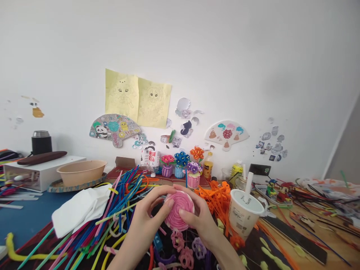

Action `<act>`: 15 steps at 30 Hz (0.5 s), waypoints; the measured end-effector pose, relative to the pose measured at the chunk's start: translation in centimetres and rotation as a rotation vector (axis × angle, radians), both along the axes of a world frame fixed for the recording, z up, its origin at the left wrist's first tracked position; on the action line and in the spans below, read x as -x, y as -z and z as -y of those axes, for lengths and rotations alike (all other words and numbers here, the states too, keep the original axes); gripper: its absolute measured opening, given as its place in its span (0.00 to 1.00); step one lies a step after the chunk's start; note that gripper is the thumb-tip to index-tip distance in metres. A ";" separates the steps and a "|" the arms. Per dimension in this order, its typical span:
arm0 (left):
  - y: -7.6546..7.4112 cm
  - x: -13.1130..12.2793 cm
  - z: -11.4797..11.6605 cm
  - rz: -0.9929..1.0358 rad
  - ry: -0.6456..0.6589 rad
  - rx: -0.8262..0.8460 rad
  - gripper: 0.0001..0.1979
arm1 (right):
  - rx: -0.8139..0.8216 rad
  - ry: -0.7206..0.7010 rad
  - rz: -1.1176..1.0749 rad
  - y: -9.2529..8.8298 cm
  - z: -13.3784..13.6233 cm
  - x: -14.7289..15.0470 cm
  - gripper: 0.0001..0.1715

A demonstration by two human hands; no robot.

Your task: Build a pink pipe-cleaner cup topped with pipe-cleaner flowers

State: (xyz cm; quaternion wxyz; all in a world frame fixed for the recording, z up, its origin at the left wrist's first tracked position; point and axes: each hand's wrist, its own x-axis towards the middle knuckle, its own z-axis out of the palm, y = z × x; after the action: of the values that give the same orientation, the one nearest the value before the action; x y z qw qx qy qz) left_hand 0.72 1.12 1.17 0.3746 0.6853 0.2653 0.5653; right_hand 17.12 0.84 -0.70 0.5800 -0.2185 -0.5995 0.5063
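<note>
Between both hands, above the table's middle, is a flat round coil of pink pipe cleaner with a paler edge, its spiral face turned toward me. My left hand grips its left side, thumb on the face and fingers behind the rim. On the right side, the thumb of my right hand presses the face, with its fingers curled over the top edge. Just below lie small pipe-cleaner flowers, pink and purple. What is behind the coil is hidden.
Loose coloured pipe cleaners and white sheets lie left; an orange pipe-cleaner bunch and a paper cup with a straw stand right. Small potted pipe-cleaner flowers line the back. A beige bowl and dark phone flank these.
</note>
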 end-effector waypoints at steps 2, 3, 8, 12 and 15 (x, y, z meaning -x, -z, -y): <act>0.0 -0.4 0.2 0.073 0.029 0.038 0.08 | -0.030 0.021 0.019 -0.2 0.1 -0.1 0.29; 0.0 -0.6 0.3 0.110 0.033 0.051 0.08 | -0.040 0.026 0.027 -0.3 0.1 -0.1 0.29; 0.2 -1.0 0.4 0.185 0.045 0.051 0.07 | -0.067 0.015 0.049 -0.7 0.7 -0.1 0.27; 0.2 -0.9 0.6 0.181 0.006 0.068 0.08 | -0.057 -0.037 0.068 -0.8 1.0 -0.1 0.31; 0.2 -0.9 0.7 0.191 -0.021 0.085 0.08 | -0.026 -0.111 0.036 -0.8 0.9 -0.2 0.37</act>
State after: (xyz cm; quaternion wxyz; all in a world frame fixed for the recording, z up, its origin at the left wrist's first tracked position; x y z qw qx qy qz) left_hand 1.66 0.46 0.96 0.4210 0.6088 0.2595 0.6203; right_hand 17.28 -0.09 0.07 0.5427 -0.1865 -0.6276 0.5261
